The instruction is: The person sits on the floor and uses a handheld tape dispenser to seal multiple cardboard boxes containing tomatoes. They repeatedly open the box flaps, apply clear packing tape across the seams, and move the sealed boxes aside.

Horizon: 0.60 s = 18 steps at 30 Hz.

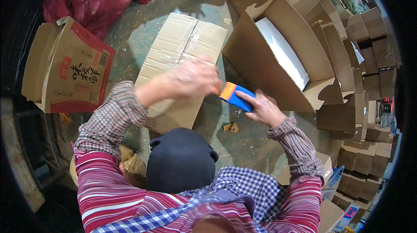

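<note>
My right hand (265,107) grips a blue-and-orange hand tool (238,97) by its blue body, thumb along the top. The tool's exact kind does not show clearly. Just left of its orange end is my left hand (185,78), blurred, with curled fingers; whether it pinches anything cannot be made out. Beneath and beyond my left hand lies a cardboard box (172,42) with a seam across its top and shiny clear tape along the seam. My left hand and forearm hide part of the box.
Open cardboard boxes (260,60) stand in a row at right, the nearest with a white lining (283,52). A printed red-and-brown carton (78,70) is at left. Red mesh sacks (101,1) lie at the back. Scraps (231,127) litter the floor (241,145).
</note>
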### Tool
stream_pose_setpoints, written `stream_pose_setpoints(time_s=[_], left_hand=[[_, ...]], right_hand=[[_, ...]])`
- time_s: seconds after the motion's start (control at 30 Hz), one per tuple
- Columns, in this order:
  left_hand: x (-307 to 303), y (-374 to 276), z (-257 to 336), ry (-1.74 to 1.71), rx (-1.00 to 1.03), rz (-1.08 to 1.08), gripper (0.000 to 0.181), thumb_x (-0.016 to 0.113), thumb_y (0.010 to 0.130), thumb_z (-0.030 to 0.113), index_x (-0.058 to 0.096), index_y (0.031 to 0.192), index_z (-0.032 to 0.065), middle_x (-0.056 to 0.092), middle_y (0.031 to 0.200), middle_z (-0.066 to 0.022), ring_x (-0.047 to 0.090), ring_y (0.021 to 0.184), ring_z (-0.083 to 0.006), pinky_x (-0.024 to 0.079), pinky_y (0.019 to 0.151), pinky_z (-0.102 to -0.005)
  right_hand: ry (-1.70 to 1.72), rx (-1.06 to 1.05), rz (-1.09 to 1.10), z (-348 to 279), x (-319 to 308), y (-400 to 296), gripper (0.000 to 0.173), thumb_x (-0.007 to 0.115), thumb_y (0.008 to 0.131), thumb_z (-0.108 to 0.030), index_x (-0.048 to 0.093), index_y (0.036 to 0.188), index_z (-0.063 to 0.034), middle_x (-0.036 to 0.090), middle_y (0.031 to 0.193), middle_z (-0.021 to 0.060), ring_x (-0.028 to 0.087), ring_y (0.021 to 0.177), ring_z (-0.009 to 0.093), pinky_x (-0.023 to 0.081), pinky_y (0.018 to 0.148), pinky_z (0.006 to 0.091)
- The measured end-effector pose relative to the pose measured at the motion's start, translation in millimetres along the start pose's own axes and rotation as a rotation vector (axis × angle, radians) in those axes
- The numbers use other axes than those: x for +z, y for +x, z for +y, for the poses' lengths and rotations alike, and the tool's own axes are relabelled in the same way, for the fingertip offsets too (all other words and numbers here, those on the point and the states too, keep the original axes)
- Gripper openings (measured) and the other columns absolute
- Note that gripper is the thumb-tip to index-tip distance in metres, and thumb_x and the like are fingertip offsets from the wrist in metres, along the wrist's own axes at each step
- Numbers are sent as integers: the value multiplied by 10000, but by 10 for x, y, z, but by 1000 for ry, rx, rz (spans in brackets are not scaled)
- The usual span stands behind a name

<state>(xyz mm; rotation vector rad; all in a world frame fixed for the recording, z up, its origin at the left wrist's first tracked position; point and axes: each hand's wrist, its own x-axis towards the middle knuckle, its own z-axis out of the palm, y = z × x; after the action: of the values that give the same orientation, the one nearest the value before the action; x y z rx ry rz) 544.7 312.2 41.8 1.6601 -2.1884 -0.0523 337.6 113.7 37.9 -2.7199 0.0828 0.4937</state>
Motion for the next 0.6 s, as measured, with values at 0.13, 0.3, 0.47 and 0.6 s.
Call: stream_pose_setpoints(time_s=[0.13,0.3,0.47,0.6], left_hand=[[267,374,258,259,-15,-730,257,490,815,268,646,845,65,629,864,-58,550,937,-226,283,978,-431],[729,508,269,525,-67,-1161,378,400,848,312,591,1082,83,546,1145,-64,446,1112,-251,163,1024,-503],[1019,705,33,746,26,-1402,490,398,830,399,493,1205,98,404,1296,-60,310,1232,-244,108,1029,-509],[973,1180,-516,903,-173,-1168,521,425,781,475,537,1131,106,457,1196,-62,363,1158,-240,163,985,-483]], right_hand=[[149,76,-67,-160,71,492,614,644,649,-265,471,1234,-193,585,885,228,594,798,328,488,704,407],[295,410,-447,-83,291,479,546,645,653,-229,540,1167,-77,626,942,164,615,845,245,473,767,329],[386,399,-141,89,291,-183,620,612,658,-264,457,1241,-122,594,1003,208,596,903,295,464,790,378],[62,385,-54,213,-48,-726,620,584,634,-299,472,1224,-146,609,792,227,610,743,339,479,724,421]])
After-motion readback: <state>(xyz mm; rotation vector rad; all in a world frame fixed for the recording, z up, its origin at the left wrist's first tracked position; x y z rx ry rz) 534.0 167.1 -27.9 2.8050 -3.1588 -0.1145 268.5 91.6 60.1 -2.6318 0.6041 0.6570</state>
